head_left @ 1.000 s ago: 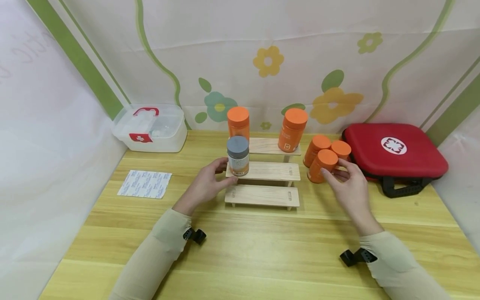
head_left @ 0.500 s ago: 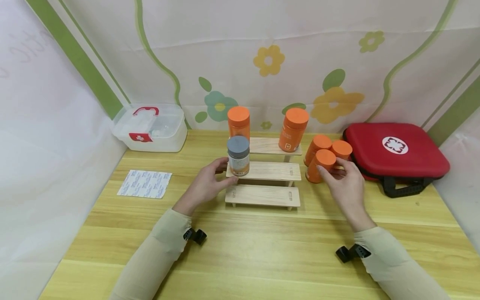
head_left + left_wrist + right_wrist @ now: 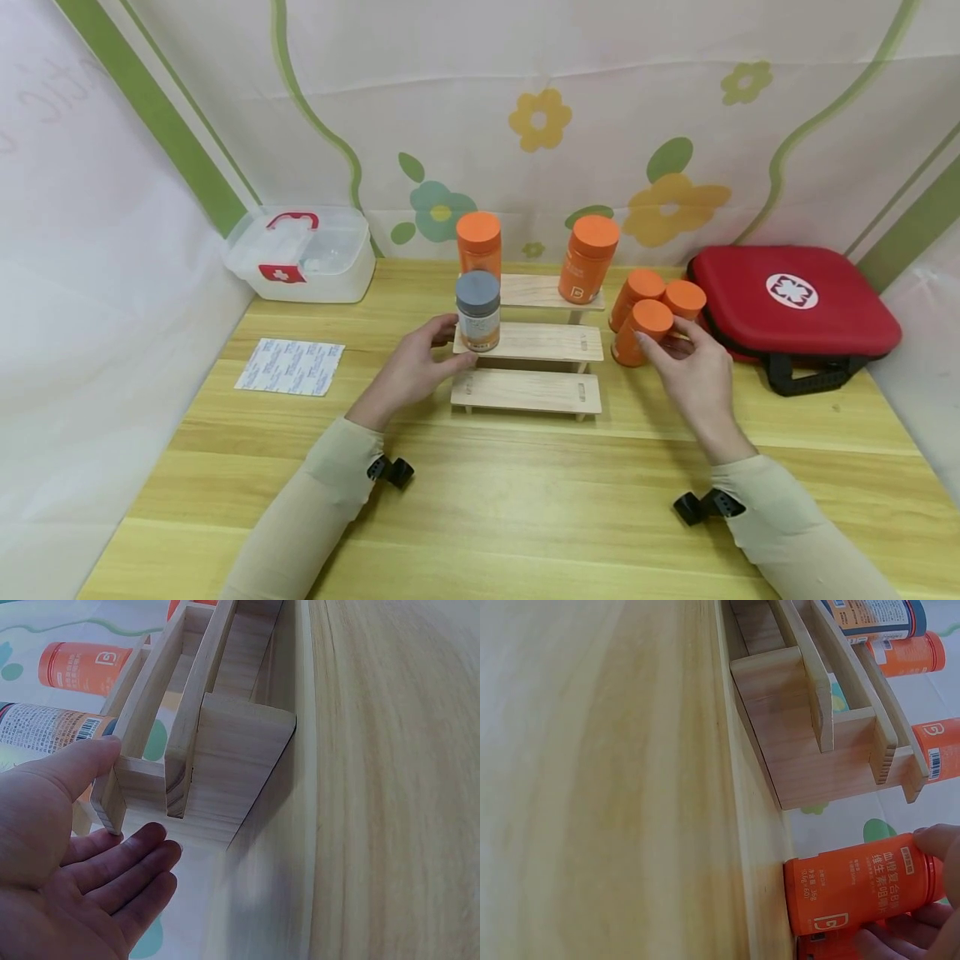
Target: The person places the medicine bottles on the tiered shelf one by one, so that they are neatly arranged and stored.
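A three-tier wooden stand (image 3: 525, 392) stands mid-table. My left hand (image 3: 411, 368) is at its left end, thumb against the middle tier's edge beside a grey-lidded bottle (image 3: 478, 312). In the left wrist view the other fingers of this hand (image 3: 97, 877) extend loosely, holding nothing. On the top tier are two orange bottles, one at left (image 3: 478, 237), partly hidden by the grey-lidded one, and one at right (image 3: 588, 262). Right of the stand, my right hand (image 3: 693, 367) grips the front orange bottle (image 3: 847, 885) near its lid, with its base on the table.
Two more orange bottles, a left one (image 3: 636, 300) and a right one (image 3: 684, 298), stand close behind the gripped one. A red first-aid case (image 3: 795, 304) lies at right. A clear first-aid box (image 3: 307, 258) and a printed white sheet (image 3: 291, 367) are at left.
Over the first half second my right hand and the front orange bottle shift slightly left, away from the right-hand orange bottle. The left hand stays in place.
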Demonstrator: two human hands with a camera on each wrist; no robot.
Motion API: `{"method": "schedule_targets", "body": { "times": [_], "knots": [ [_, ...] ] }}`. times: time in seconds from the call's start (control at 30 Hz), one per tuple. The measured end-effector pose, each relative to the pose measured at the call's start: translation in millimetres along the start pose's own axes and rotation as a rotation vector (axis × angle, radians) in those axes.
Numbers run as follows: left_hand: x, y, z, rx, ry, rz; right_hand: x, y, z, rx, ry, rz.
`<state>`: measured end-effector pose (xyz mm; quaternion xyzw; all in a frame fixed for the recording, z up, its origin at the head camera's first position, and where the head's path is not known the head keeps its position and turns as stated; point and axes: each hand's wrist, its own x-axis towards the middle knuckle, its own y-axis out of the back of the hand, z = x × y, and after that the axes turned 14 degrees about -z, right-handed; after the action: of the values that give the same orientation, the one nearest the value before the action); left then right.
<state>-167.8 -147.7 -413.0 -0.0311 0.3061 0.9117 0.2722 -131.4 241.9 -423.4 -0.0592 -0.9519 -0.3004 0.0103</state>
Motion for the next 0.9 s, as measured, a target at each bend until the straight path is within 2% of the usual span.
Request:
{"method": "schedule_targets", "body": {
  "times": [0.47,0.9],
  "knots": [
    [-0.5,0.0,1.9,0.003,0.005,0.001,1.9,-0.5,7.0,0.029,0.038,0.0],
    [-1.2,0.8,3.9,0.002,-0.003,-0.004,-1.5,2.3,1.7,0.048,0.025,0.019]
  ]
}}
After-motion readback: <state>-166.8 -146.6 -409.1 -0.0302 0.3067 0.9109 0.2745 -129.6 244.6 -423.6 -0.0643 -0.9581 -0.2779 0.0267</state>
